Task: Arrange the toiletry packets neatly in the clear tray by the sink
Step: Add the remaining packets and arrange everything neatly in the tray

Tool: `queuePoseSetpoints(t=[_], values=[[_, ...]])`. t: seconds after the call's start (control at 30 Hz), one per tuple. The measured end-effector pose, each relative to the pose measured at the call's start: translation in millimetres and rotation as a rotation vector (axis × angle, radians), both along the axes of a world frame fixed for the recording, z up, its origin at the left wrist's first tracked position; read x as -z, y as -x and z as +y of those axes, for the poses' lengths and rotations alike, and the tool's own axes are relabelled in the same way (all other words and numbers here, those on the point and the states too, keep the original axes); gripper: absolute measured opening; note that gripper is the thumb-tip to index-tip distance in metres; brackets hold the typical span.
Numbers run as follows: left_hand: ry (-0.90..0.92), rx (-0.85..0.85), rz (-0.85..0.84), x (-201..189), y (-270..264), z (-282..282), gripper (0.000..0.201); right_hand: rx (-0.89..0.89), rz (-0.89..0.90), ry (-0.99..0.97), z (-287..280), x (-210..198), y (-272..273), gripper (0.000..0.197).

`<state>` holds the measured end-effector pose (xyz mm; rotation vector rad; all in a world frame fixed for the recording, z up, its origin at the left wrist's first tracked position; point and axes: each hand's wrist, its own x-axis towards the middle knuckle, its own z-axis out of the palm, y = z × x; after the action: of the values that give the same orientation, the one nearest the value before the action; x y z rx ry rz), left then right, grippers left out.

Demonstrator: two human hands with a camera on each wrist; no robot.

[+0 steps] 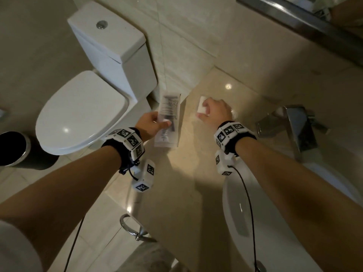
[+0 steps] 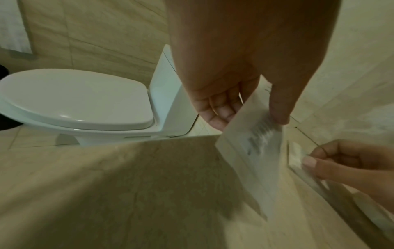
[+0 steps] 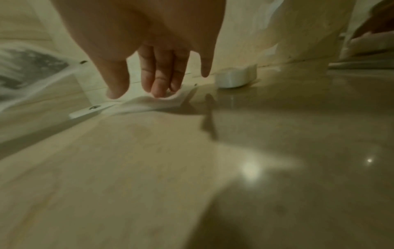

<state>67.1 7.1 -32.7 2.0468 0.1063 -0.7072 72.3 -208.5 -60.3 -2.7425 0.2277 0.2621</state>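
Note:
My left hand pinches a long flat packet with dark print, thumb on top and fingers beneath, and holds it tilted above the counter's left end. In the left wrist view the same packet hangs from that hand. Just to its right, my right hand pinches a small white packet near the back wall. The right wrist view shows that hand with thumb and fingertips on the white packet, which lies at the edge of the clear tray. The tray is nearly see-through.
A small white block sits against the wall, right of the tray. The basin and chrome tap fill the counter's right side. A toilet and a black bin stand at left, below the counter edge.

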Motion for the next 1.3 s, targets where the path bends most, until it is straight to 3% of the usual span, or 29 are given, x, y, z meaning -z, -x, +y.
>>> queuePoseSetpoints(t=[0.13,0.27,0.43,0.7,0.83,1.07,1.17,1.3], values=[[-0.015,0.005,0.002,-0.7,1.0,-2.0,0.031,0.0,-0.064,0.018,14.0,0.1,7.7,0.033],[-0.009,0.0,0.003,-0.1,2.9,1.1,0.03,0.069,-0.01,-0.003,16.2,-4.3,7.3,0.068],[-0.005,0.001,-0.019,-5.3,11.4,3.0,0.03,0.044,0.134,0.117,15.2,-12.2,6.4,0.083],[0.004,0.004,-0.031,-18.7,26.0,5.2,0.031,0.066,0.308,0.104,18.6,-14.5,22.5,0.068],[0.011,-0.001,-0.072,-25.5,35.1,3.0,0.029,0.129,0.296,-0.034,15.0,-18.2,38.5,0.045],[0.026,0.042,-0.148,-39.0,53.7,-22.4,0.031,0.178,0.123,-0.368,-3.2,-51.7,76.8,0.039],[0.067,0.044,-0.173,-48.9,62.4,-43.0,0.031,0.173,-0.052,-0.395,-22.4,-77.9,100.6,0.023],[0.207,0.019,-0.189,-76.7,75.3,-79.7,0.03,0.277,-0.285,-0.349,-53.0,-111.0,135.1,0.016]])
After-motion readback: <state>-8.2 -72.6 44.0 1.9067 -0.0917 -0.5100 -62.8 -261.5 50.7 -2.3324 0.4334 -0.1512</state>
